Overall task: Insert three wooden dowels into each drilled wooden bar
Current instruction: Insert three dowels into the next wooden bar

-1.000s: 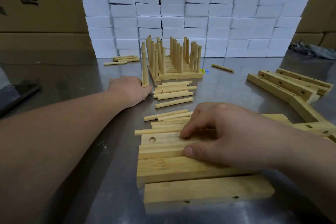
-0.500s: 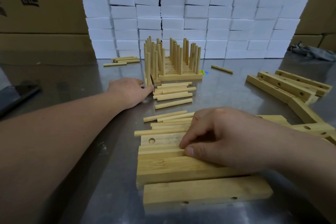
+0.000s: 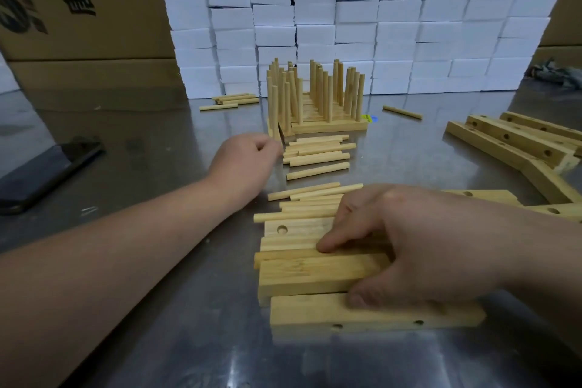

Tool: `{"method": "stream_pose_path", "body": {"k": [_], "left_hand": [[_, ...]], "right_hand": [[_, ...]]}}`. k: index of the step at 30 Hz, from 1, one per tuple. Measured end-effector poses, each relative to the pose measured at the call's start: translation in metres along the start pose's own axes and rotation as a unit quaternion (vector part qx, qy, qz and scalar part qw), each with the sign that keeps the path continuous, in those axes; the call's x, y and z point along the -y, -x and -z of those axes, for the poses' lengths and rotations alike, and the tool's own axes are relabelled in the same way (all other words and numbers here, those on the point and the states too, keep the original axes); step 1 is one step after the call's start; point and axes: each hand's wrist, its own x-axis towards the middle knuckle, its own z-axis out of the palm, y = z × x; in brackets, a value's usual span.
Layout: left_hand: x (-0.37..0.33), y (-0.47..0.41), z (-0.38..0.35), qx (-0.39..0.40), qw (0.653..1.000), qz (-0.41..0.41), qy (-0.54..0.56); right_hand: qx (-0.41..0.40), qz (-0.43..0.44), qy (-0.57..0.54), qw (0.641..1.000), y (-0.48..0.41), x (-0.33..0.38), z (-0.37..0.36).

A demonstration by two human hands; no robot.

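A steel table (image 3: pixel 157 340) carries everything, with a wall of white foam blocks (image 3: pixel 409 25) at the back and a carton (image 3: pixel 78 9) to the left. In front of the foam stand the filled bars (image 3: pixel 330 127), side by side, their pegs upright. More drilled blanks (image 3: pixel 510 142) lie loosely heaped at the right. The bars (image 3: pixel 315 274) for this step lie closest, packed flat against each other.

The right hand (image 3: pixel 409 246) clasps them, fingers curved over the far ones and thumb on the closest. The left hand (image 3: pixel 248 157) is curled just beside the filled group; I cannot tell whether it holds anything. A phone (image 3: pixel 47 173) lies far left.

Loose dowels (image 3: pixel 318 157) lie between the filled group and the bars.

The bars look stiff, light and likely to skid on the slick steel, so grip one by its long sides, hole face up. Dowels will roll; pinch each near mid-length, leaving the tip free.
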Motion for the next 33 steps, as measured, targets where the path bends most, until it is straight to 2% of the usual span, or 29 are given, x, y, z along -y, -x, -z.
{"method": "stream_pose_path", "body": {"k": [4, 6, 8, 11, 14, 17, 20, 26, 33], "left_hand": [[-0.016, 0.020, -0.003, 0.083, 0.995, 0.027, 0.055], [-0.019, 0.021, -0.004, 0.133, 0.989, 0.034, 0.047], [-0.020, 0.018, 0.001, 0.169, 0.984, 0.041, 0.049], [-0.014, 0.016, 0.011, 0.197, 0.980, 0.030, 0.008], [-0.013, 0.018, 0.016, 0.234, 0.971, 0.015, -0.047], [-0.013, 0.020, 0.016, 0.226, 0.972, 0.002, -0.067], [-0.013, 0.021, 0.015, 0.206, 0.977, -0.010, -0.062], [-0.014, 0.022, 0.016, 0.229, 0.970, -0.015, -0.080], [-0.011, 0.024, 0.017, 0.225, 0.970, -0.036, -0.087]], "right_hand": [[-0.030, 0.003, -0.029, 0.999, -0.001, 0.000, 0.000], [-0.056, 0.006, -0.090, 0.994, 0.000, -0.001, 0.002], [-0.112, 0.004, -0.192, 0.975, 0.001, -0.002, 0.004], [-0.224, -0.015, -0.362, 0.905, 0.003, -0.006, 0.011], [-0.294, -0.109, -0.481, 0.819, 0.001, -0.013, 0.014], [-0.288, -0.160, -0.612, 0.719, -0.003, -0.015, 0.014], [-0.253, -0.152, -0.680, 0.672, -0.005, -0.014, 0.014], [-0.234, -0.127, -0.685, 0.678, -0.007, -0.016, 0.014], [-0.222, -0.144, -0.676, 0.687, -0.009, -0.019, 0.011]]}}
